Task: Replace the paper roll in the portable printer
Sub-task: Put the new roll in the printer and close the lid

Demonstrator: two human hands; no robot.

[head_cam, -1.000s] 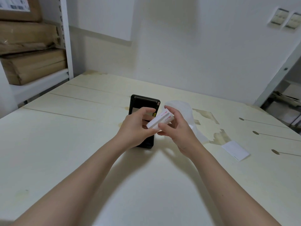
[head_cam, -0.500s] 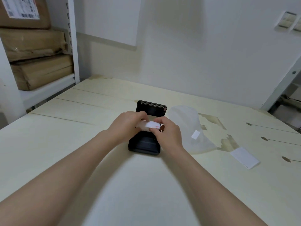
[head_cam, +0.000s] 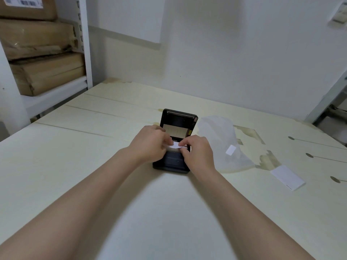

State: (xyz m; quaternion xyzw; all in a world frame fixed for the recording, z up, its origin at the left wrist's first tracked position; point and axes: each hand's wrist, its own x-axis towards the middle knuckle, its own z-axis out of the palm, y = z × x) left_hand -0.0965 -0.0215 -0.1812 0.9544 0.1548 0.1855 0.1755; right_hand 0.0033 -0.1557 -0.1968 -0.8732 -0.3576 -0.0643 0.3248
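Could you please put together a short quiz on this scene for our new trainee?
1. True or false: the lid of the printer is shut.
2. What lies on the table just to the right of the printer? A) a clear plastic bag B) a stapler C) a mug
3. Fill in: the paper roll is held at the printer by ____ hand(s).

Key
1. False: the lid stands open.
2. A.
3. Both: the left hand and the right hand pinch it between them.
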